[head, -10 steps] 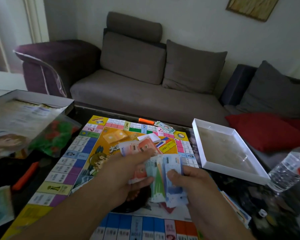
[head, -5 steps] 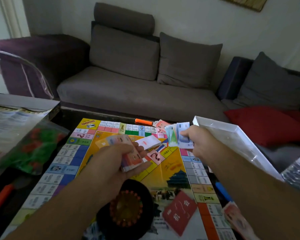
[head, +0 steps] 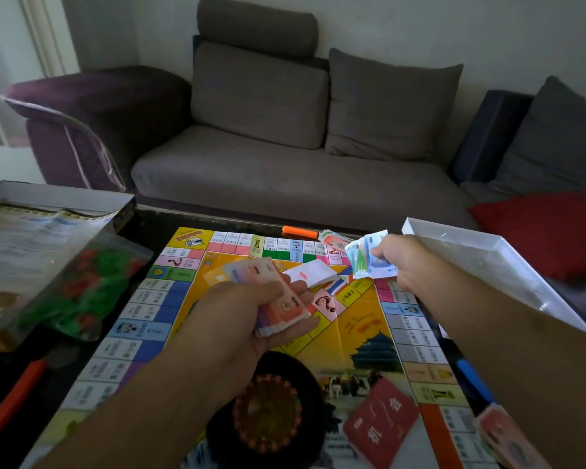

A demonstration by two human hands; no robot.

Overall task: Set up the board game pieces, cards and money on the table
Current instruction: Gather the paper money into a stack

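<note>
The colourful game board point(head: 362, 333) lies open on the dark table. Above its middle, my left hand point(head: 244, 319) grips a stack of reddish play money point(head: 278, 302). My right hand point(head: 400, 262) is stretched toward the board's far right corner and pinches a fan of green and blue notes point(head: 366, 258). A small pile of notes point(head: 334, 240) lies on the table just beyond that corner. A white card deck point(head: 313, 272) and a red card deck point(head: 381, 424) rest on the board. A black spinner wheel point(head: 271, 407) sits near the front edge.
The white box tray point(head: 501, 262) stands right of the board. At left, the box lid point(head: 48, 198) holds a rules sheet and a bag of green and red pieces point(head: 82, 292). Orange markers point(head: 300, 231) and a blue marker point(head: 472, 380) lie on the table. A sofa runs behind.
My right hand pulled the green and blue notes out of the stack and carried them out to the board's far right corner. My left hand kept the reddish notes.
</note>
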